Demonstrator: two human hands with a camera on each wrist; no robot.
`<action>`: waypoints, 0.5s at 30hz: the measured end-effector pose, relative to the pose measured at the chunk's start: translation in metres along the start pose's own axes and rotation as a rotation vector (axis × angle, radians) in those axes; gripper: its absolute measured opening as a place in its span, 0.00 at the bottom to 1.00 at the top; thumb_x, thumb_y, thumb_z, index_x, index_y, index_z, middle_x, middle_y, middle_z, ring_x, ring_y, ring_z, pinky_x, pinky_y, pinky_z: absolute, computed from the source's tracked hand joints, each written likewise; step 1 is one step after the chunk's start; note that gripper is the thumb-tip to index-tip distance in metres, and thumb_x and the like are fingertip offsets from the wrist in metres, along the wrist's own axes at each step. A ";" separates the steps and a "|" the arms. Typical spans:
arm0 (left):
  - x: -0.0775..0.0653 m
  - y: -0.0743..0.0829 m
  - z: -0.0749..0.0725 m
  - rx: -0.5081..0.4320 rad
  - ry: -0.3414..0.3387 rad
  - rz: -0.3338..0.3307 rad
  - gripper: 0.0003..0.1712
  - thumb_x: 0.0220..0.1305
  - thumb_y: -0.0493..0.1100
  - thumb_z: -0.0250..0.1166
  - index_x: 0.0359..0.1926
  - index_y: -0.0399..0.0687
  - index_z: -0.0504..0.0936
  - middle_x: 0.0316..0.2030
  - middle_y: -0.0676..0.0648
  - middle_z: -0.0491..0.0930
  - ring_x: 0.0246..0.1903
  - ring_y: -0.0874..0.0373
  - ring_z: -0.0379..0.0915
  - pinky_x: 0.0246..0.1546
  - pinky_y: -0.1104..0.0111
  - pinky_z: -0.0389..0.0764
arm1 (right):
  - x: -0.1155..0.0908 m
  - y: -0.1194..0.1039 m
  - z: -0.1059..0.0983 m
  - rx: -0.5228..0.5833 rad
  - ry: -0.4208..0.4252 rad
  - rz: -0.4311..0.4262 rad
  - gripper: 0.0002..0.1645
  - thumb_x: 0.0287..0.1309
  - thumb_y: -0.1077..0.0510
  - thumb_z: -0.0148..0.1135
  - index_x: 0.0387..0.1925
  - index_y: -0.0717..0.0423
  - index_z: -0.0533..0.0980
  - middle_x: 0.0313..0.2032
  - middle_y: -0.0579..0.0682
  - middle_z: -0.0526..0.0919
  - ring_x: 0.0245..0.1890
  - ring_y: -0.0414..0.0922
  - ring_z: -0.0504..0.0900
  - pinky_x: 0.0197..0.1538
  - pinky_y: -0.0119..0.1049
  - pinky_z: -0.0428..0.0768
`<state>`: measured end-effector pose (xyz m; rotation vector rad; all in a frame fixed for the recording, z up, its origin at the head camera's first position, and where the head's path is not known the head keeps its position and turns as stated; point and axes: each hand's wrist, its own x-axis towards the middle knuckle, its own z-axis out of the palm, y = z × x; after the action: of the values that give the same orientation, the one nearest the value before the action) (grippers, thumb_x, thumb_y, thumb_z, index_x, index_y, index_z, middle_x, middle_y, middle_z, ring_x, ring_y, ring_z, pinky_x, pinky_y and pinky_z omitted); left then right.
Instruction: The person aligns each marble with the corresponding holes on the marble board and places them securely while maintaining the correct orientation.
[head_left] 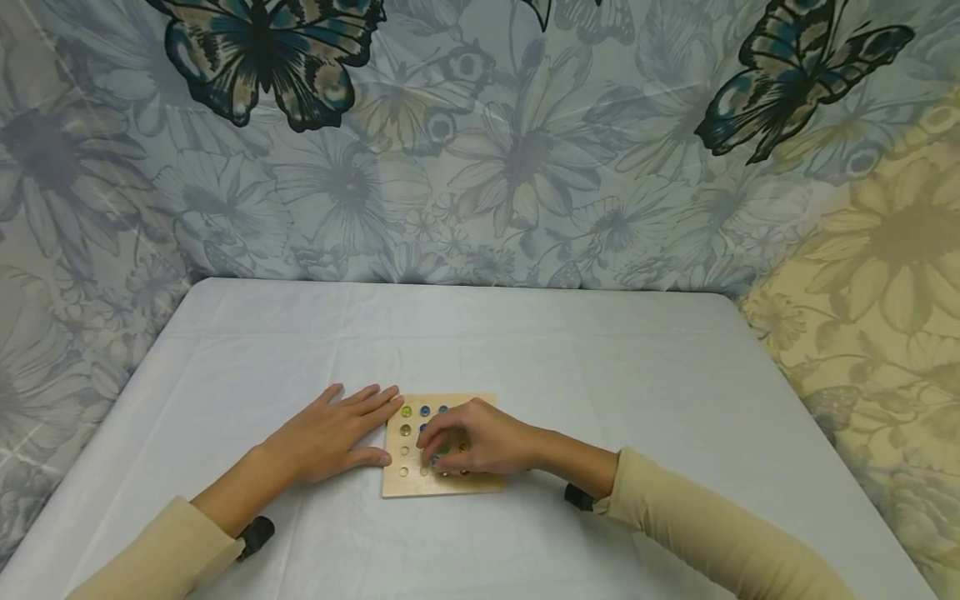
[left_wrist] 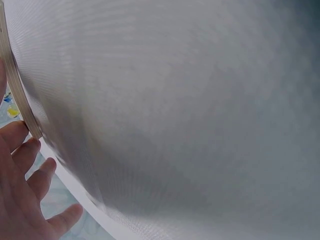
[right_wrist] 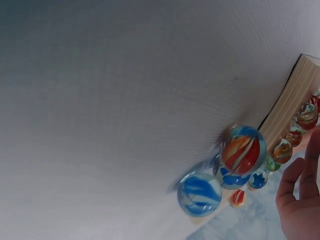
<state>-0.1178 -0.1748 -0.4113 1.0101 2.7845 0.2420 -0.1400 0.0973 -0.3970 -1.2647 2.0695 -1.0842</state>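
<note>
A pale wooden board (head_left: 442, 486) with round hollows lies on the table, glass marbles in several of them. Green marbles (head_left: 406, 412) and blue marbles (head_left: 425, 411) fill upper-left hollows; a few lower-left hollows are bare. My left hand (head_left: 341, 437) lies flat with spread fingers, index finger and thumb touching the board's left edge. Above the board's right half, my right hand (head_left: 480, 437) pinches a small bluish marble (head_left: 434, 460) between thumb and fingertips. In the right wrist view, a blue swirl marble (right_wrist: 200, 194) and a red-and-blue marble (right_wrist: 243, 151) appear near the board's side edge.
A white cloth covers the table (head_left: 480, 342). Butterfly-and-flower fabric (head_left: 480, 167) hangs behind and beside it. Dark wrist cameras (head_left: 257, 537) sit under both sleeve cuffs. The right hand hides part of the board in the head view.
</note>
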 end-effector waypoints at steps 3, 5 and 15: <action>0.000 0.000 0.000 -0.002 -0.002 0.002 0.46 0.68 0.70 0.53 0.78 0.53 0.57 0.76 0.50 0.56 0.73 0.47 0.54 0.67 0.36 0.54 | 0.004 0.000 0.002 -0.014 -0.003 -0.003 0.15 0.58 0.65 0.71 0.48 0.60 0.81 0.41 0.46 0.88 0.44 0.30 0.83 0.51 0.33 0.81; -0.001 -0.001 0.000 -0.003 -0.001 0.003 0.46 0.68 0.70 0.53 0.78 0.53 0.57 0.76 0.50 0.56 0.73 0.47 0.54 0.67 0.37 0.54 | 0.006 0.000 0.004 -0.027 -0.004 -0.005 0.15 0.58 0.65 0.71 0.47 0.60 0.81 0.41 0.46 0.88 0.43 0.29 0.83 0.52 0.32 0.80; -0.003 0.000 -0.002 -0.011 0.004 0.011 0.45 0.69 0.71 0.51 0.78 0.52 0.58 0.76 0.49 0.57 0.73 0.47 0.55 0.66 0.36 0.55 | 0.012 -0.001 0.009 -0.075 -0.028 0.033 0.14 0.58 0.66 0.71 0.47 0.58 0.81 0.41 0.42 0.88 0.43 0.27 0.82 0.54 0.27 0.77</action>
<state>-0.1165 -0.1772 -0.4087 1.0240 2.7792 0.2607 -0.1378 0.0831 -0.4012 -1.2693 2.1208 -0.9771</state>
